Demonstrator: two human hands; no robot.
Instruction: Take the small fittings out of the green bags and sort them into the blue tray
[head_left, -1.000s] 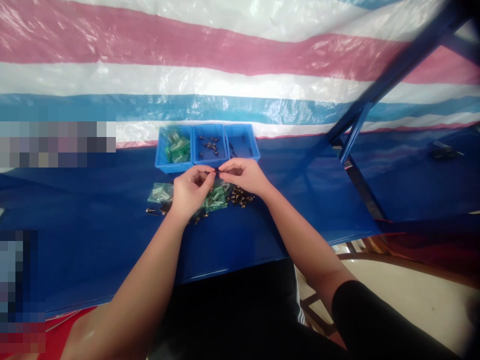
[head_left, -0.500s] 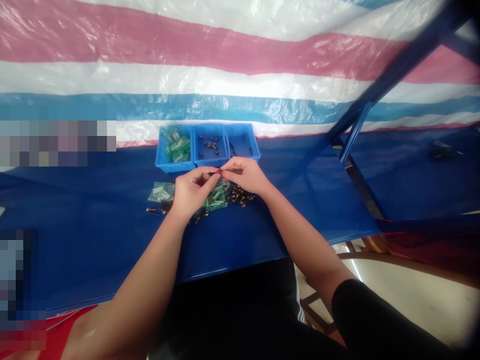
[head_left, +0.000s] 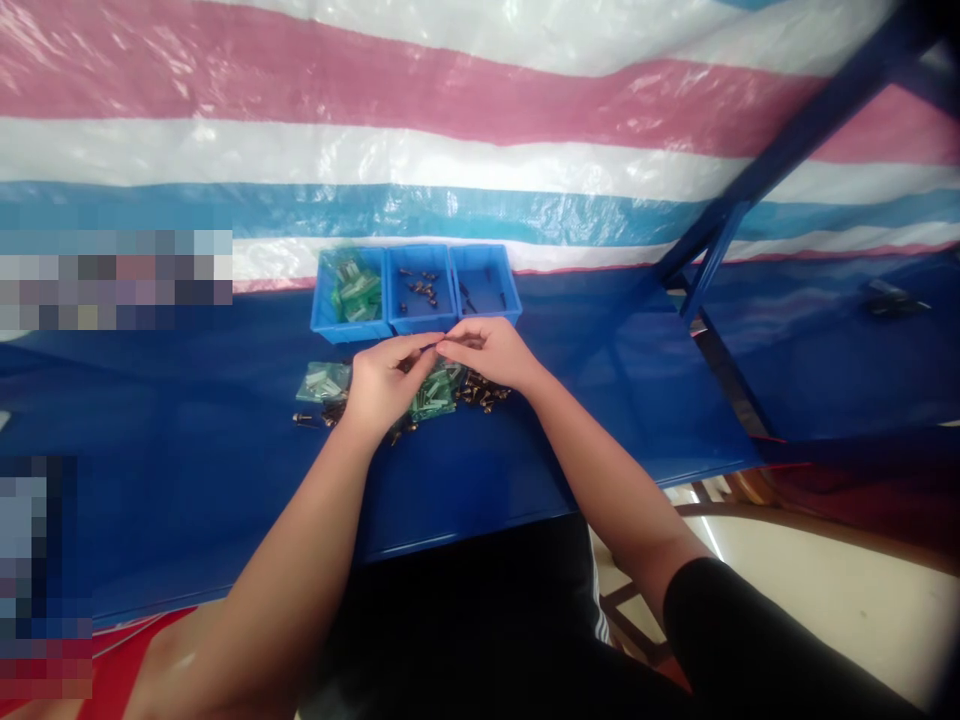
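Note:
My left hand [head_left: 382,385] and my right hand [head_left: 487,352] meet fingertip to fingertip above the blue table [head_left: 225,460], both pinched on one small dark part too small to name. Under them lies a pile of small green plastic bags [head_left: 433,395] and loose dark screws [head_left: 484,395]. Just beyond stand three blue bins in a row: the left bin [head_left: 349,290] holds green bags, the middle bin [head_left: 420,290] holds several dark screws, the right bin [head_left: 484,285] holds a few dark pieces.
One more green bag [head_left: 324,382] and stray screws [head_left: 304,418] lie left of my hands. A striped red, white and blue tarp [head_left: 450,120] hangs behind the table. A blue metal frame [head_left: 720,240] rises at right, with another blue surface [head_left: 840,340] beyond it.
Both hands have sunk slightly towards the table and drawn a little closer at the fingertips, still pinching the small part. Nothing else moved.

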